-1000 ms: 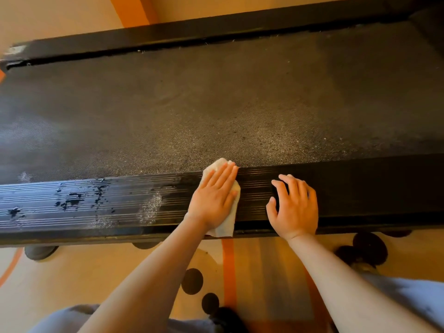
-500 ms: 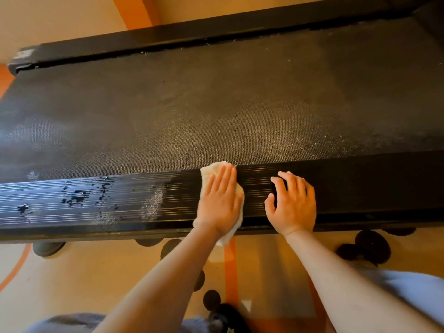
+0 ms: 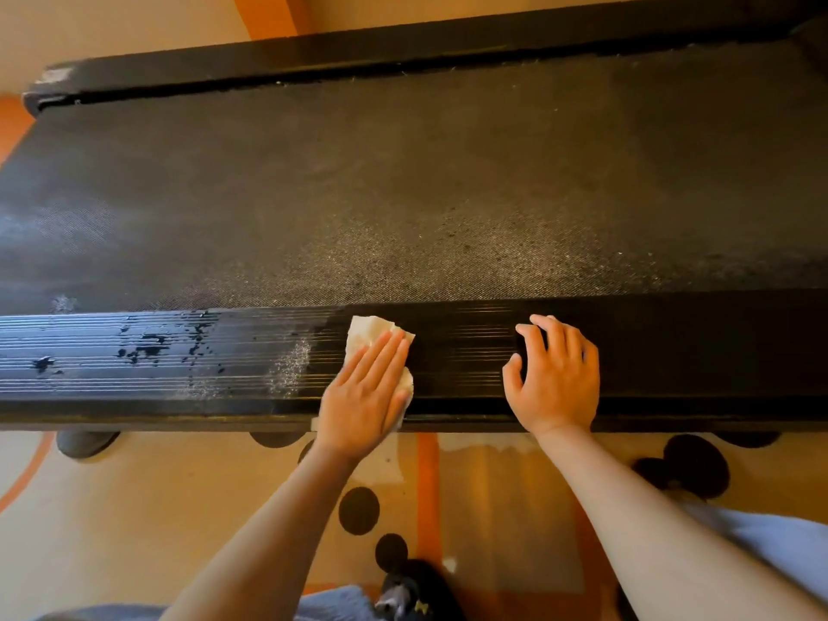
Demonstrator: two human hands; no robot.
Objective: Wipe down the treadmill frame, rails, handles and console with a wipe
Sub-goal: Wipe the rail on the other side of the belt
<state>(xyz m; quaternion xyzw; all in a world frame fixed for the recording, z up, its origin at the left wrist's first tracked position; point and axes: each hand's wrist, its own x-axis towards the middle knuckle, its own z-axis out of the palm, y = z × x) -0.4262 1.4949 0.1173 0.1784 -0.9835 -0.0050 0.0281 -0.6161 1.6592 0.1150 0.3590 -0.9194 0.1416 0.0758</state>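
Fingers (image 3: 381,358) of my left hand (image 3: 360,401) lie straight and pressed together, flat on the white wipe (image 3: 374,327), pinning it to the ribbed near rail (image 3: 672,356) of the treadmill. A crumpled corner of the wipe sticks out just past these fingertips, and another strip of it shows along the side of the hand that faces my right hand (image 3: 558,383).

My right fingers (image 3: 549,336) are a little spread and gently bent, their tips resting on the same rail and the thumb set apart from them. They hold nothing.

Just left of my left fingers, a pale dusty smear (image 3: 293,367) crosses the ribs. Further left, the rail looks glossy and carries dark wet blotches (image 3: 145,347).

Beyond both sets of fingertips runs the black belt (image 3: 403,195), speckled pale close to the rail, and past it lies the far rail (image 3: 403,53). Behind my wrists is tan floor (image 3: 134,508) with an orange stripe (image 3: 428,495) and dark round spots (image 3: 358,510).
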